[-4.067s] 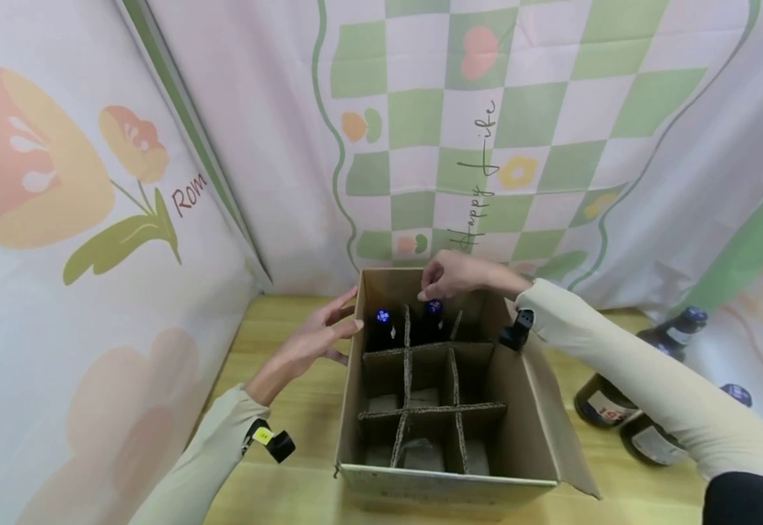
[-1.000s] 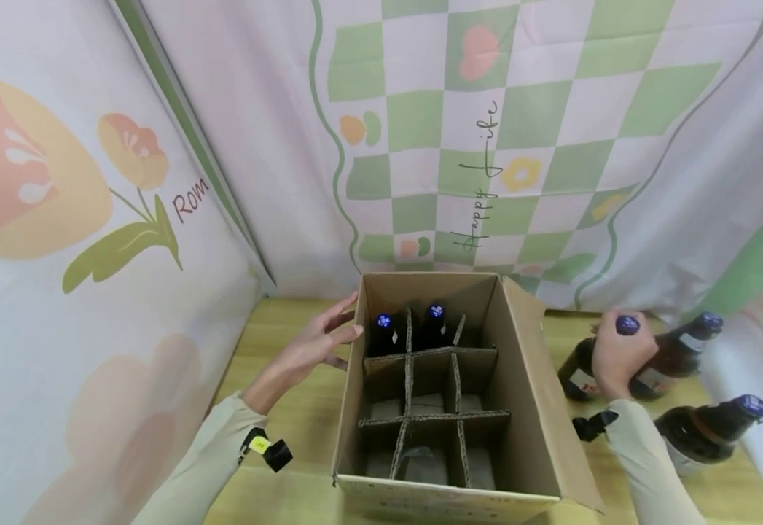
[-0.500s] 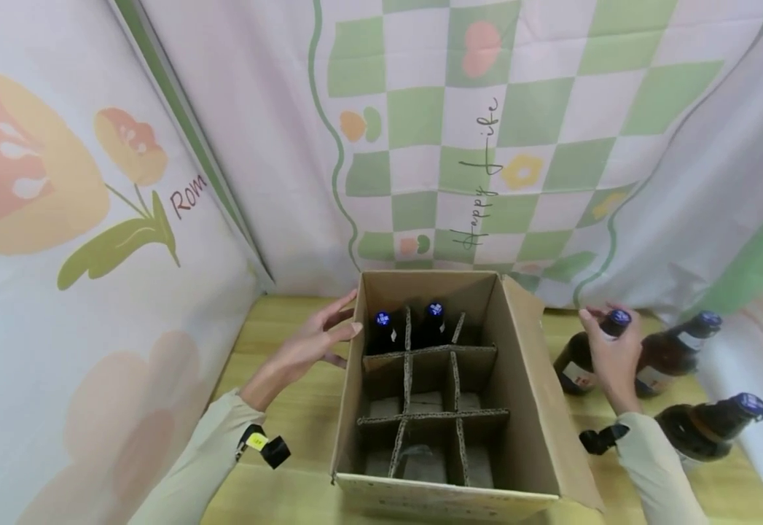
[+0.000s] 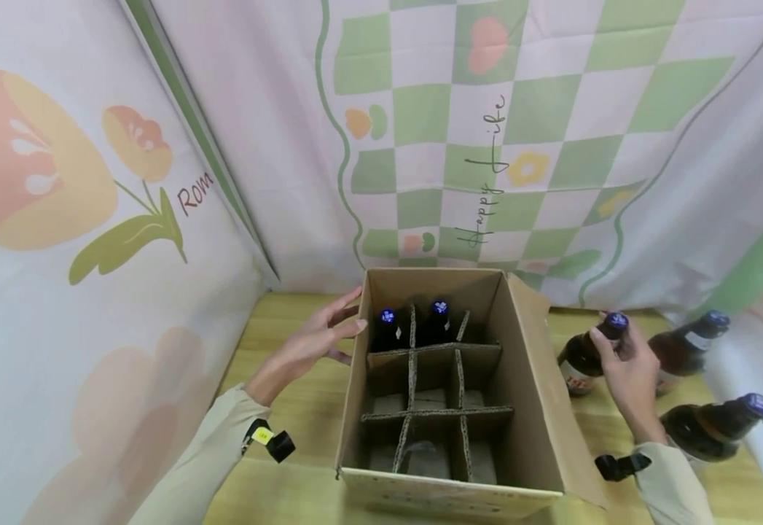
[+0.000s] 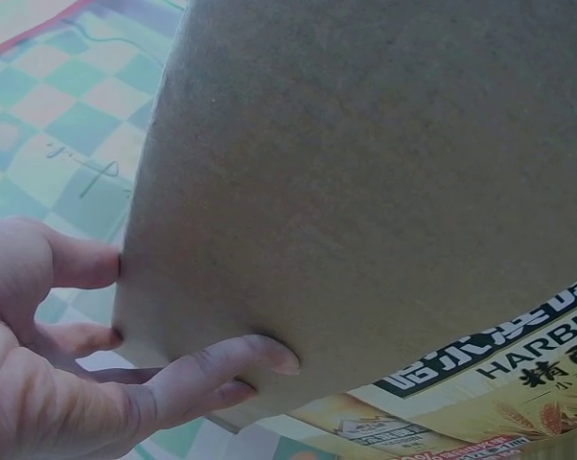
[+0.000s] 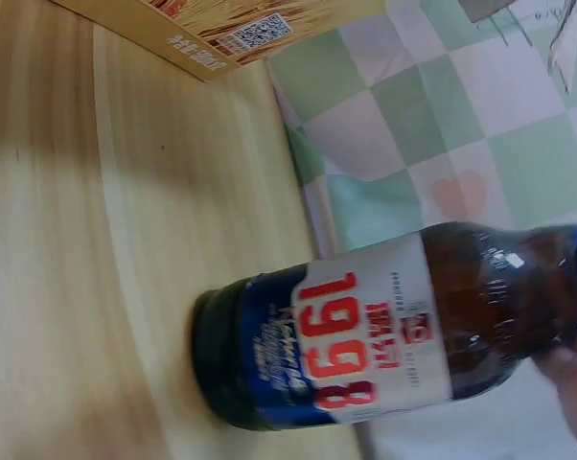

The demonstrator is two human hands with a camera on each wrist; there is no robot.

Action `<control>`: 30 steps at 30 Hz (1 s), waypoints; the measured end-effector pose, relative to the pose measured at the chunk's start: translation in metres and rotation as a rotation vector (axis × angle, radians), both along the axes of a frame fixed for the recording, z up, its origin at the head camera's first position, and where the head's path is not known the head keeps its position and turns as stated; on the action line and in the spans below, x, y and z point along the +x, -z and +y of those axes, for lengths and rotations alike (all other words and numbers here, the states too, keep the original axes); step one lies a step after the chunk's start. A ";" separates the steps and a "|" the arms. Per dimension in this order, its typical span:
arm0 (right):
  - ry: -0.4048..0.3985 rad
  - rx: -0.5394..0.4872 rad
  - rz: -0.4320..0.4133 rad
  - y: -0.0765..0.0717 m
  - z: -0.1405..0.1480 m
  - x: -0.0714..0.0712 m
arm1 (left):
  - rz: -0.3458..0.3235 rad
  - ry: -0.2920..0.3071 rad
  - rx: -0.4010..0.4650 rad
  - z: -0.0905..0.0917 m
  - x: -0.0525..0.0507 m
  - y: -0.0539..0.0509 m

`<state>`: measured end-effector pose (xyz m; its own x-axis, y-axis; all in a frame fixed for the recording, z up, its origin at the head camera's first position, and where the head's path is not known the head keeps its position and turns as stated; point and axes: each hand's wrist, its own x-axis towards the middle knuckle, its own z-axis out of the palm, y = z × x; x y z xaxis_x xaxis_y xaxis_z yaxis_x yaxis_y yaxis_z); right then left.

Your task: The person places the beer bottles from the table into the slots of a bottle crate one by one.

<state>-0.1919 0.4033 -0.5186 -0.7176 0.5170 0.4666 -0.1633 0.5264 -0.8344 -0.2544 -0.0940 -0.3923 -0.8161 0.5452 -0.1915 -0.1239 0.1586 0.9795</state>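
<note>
One brown beer bottle [image 4: 580, 362], its label reading 1998, is being held by the neck in the person's right hand [image 4: 633, 368], just right of the Harbin carton [image 4: 527, 386]. The left hand [image 4: 315, 337] is resting against the carton's left side, fingers spread and uncurled. Two blue-capped bottles [image 4: 440, 309] are standing in its far row; two brown bottles [image 4: 689, 348] are standing farther right on the desk [image 4: 309, 408].
</note>
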 end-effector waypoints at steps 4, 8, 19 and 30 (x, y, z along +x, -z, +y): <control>0.107 0.056 -0.203 -0.012 -0.003 0.002 | -0.001 -0.005 0.005 -0.001 0.000 0.001; 0.100 0.088 -0.234 -0.017 0.000 -0.005 | 0.000 -0.013 0.007 -0.002 0.001 0.000; 0.172 0.060 -0.245 -0.015 0.002 -0.009 | -0.009 -0.004 0.013 0.001 0.004 0.001; 0.112 -0.366 -0.265 -0.029 0.011 -0.022 | -0.010 -0.007 0.010 0.002 -0.002 0.000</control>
